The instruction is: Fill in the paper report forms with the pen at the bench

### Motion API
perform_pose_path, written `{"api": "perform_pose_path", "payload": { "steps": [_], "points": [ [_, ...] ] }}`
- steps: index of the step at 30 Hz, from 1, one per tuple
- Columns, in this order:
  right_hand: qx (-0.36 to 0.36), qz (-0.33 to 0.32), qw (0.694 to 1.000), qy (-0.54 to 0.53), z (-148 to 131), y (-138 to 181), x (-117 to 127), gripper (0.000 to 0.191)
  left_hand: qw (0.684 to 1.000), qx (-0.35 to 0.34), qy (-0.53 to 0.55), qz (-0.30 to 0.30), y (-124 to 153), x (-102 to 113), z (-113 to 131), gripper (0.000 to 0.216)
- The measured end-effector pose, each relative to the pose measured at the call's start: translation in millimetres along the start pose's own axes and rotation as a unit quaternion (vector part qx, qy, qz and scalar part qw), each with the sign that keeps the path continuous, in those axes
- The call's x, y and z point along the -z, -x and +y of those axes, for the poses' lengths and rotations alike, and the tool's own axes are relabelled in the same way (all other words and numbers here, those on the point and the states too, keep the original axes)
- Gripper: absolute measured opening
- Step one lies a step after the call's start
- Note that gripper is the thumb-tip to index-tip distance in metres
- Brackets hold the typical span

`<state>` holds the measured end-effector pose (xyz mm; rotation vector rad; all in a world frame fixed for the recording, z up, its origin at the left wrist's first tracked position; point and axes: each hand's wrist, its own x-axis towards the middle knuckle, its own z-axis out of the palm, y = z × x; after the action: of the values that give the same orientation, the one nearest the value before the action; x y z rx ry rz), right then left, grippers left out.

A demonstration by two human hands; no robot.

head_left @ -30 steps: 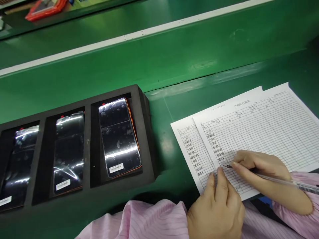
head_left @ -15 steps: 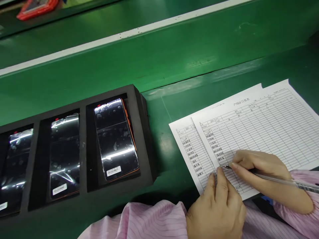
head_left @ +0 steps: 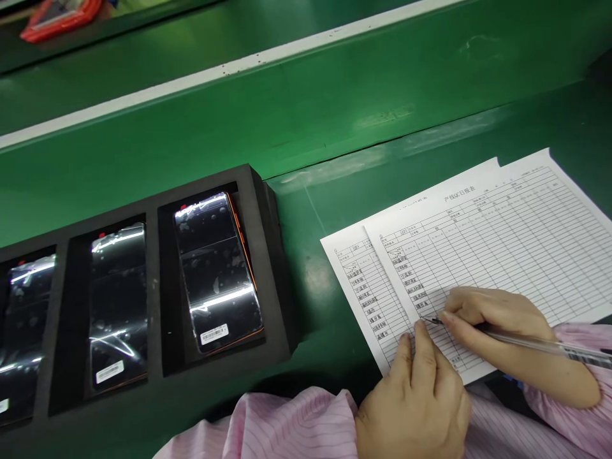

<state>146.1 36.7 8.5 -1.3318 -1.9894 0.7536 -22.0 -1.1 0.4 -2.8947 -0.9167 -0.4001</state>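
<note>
A clear-barrelled pen (head_left: 516,338) is pinched in my right hand (head_left: 502,325), its dark tip at the left column of the top printed form (head_left: 497,248). That form carries a ruled grid with handwritten entries down its left side. Under it lies a second form (head_left: 354,255), its left strip showing similar handwriting. My left hand (head_left: 415,395) lies flat with fingers outstretched on the lower edge of the papers, fingertips just left of the pen tip.
To the left, a black foam tray (head_left: 275,255) has several phones in its slots, among them an orange-edged phone (head_left: 222,274) and a middle phone (head_left: 119,306), each with a white label. A green wall (head_left: 287,121) runs behind the green tabletop (head_left: 315,293). A red-framed object (head_left: 60,19) sits far left.
The view has shifted slightly, so the tray and papers appear a little further left. Both hands stay in nearly the same place, with the pen tip still near the same row.
</note>
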Motion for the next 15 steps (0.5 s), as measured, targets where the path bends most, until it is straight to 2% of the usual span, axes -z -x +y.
{"api": "perform_pose_path", "payload": {
  "steps": [15],
  "points": [
    [0.000, 0.005, 1.000, -0.002, 0.0, 1.5, 1.2, 0.029, 1.000, -0.019, -0.008, -0.008, 0.0, -1.1, -2.8, 0.044]
  ]
}}
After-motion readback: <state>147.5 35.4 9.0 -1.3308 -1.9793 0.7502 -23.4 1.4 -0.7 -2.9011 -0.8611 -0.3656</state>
